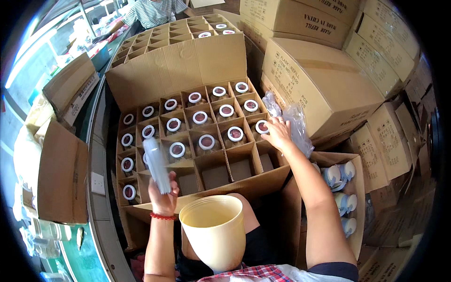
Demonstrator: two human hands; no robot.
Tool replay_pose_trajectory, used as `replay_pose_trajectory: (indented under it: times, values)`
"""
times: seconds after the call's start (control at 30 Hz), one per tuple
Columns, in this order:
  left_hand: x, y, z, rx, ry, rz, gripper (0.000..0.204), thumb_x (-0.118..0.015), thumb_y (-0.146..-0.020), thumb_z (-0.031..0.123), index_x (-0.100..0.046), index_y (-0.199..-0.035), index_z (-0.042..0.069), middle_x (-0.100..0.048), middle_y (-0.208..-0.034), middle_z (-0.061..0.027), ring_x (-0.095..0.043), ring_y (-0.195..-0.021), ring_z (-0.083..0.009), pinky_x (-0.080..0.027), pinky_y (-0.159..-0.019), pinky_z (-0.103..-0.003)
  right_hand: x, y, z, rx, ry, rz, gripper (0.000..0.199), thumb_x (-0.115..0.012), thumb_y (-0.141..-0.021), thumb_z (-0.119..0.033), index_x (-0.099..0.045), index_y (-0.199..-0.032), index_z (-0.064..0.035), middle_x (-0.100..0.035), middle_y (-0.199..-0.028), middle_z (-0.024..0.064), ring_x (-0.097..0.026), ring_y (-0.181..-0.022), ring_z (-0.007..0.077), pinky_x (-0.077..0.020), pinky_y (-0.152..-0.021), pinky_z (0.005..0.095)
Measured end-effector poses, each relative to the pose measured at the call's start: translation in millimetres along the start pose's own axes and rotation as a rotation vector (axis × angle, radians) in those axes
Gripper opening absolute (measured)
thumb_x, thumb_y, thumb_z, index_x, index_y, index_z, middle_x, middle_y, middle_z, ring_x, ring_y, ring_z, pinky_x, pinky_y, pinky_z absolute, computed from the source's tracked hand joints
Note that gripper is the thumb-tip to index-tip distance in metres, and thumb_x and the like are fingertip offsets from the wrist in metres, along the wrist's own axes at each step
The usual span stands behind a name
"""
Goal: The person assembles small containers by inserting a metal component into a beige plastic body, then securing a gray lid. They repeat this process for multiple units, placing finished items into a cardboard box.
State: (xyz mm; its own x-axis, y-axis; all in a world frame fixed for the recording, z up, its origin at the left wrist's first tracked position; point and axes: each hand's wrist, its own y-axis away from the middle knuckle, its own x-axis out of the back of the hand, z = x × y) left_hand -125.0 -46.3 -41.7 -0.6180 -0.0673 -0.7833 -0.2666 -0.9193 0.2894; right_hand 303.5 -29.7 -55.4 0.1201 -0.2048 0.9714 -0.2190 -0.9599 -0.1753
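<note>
My left hand [164, 193], with a red beaded bracelet at its wrist, is closed round the lower end of a long, whitish translucent bundle [156, 164] that looks like plastic and is blurred. My right hand [279, 133] reaches to the right side of a large divided carton [221, 184]. Its thumb and fingers are at the white rim of a bottle [261, 126] with a dark red centre. Similar white-rimmed bottles fill most of the carton's cells; several front cells are bare. A cream plastic tub [211, 230] stands in front of me, below the carton's near edge.
Crumpled clear plastic [296, 124] lies beside my right hand. Closed cartons [324, 84] are stacked to the right. A box of blue-and-white items [345, 202] stands by my right forearm. Another person [152, 11] is beyond a second divided carton [159, 40]. An open carton [63, 174] stands left.
</note>
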Motion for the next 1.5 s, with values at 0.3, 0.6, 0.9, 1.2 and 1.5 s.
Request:
replay_pose_trajectory:
  times: [0.3,0.6,0.9,1.2,1.5]
  values:
    - [-2.2,-14.8,-29.7,0.197,0.095,-0.374,0.047,-0.05,-0.097,0.04,-0.055,-0.125,0.003,-0.052,-0.136,-0.0261,-0.064,-0.105,-0.0397,-0.057,-0.083,-0.047,-1.5,-17.7,3.7,0.086,0.001,-0.16,0.023,-0.072,-0.079,-0.031,-0.073,-0.096,-0.0156,-0.056,-0.123,0.0095,-0.039,-0.132,0.0305,-0.0058,-0.114,0.0639]
    - [-49.9,-16.8,-20.9,0.344,0.052,-0.336,0.065,-0.032,-0.1,0.053,-0.024,-0.152,0.016,-0.034,-0.15,-0.0231,-0.051,-0.12,-0.0492,-0.049,-0.098,-0.055,144.4,16.5,-53.4,0.499,0.085,0.28,0.018,-0.068,-0.082,-0.025,-0.068,-0.091,-0.0093,-0.053,-0.126,0.0152,-0.041,-0.129,0.0328,-0.0152,-0.112,0.0635]
    - [-75.1,-18.0,-15.9,0.308,0.101,-0.467,0.069,-0.026,-0.1,0.055,-0.018,-0.152,0.012,-0.031,-0.153,-0.0152,-0.046,-0.128,-0.0376,-0.041,-0.104,-0.056,168.6,97.8,-174.9,1.13,0.205,0.484,0.013,-0.059,-0.084,-0.021,-0.067,-0.087,-0.0112,-0.061,-0.118,0.0064,-0.04,-0.131,0.026,-0.0224,-0.113,0.0639]
    - [-49.8,7.1,3.7,0.223,0.029,-0.296,0.072,-0.015,-0.099,0.058,-0.027,-0.151,0.009,-0.035,-0.152,-0.0127,-0.031,-0.141,-0.0341,-0.021,-0.117,-0.054,148.0,74.0,-172.0,0.519,-0.891,-0.154,0.053,-0.064,-0.088,-0.017,-0.043,-0.135,-0.0009,-0.049,-0.139,0.019,-0.05,-0.128,0.033,-0.0411,-0.105,0.0424]
    - [-49.1,24.5,-9.3,0.024,-0.262,-0.36,0.065,-0.032,-0.1,0.053,-0.037,-0.145,0.007,-0.046,-0.144,-0.0082,-0.043,-0.132,-0.0227,-0.032,-0.112,-0.039,73.3,32.8,-155.9,0.047,-1.392,-0.962,0.074,-0.062,-0.091,-0.051,-0.036,-0.145,-0.0083,-0.054,-0.123,0.0029,-0.054,-0.112,0.0144,-0.0496,-0.09,0.0354]
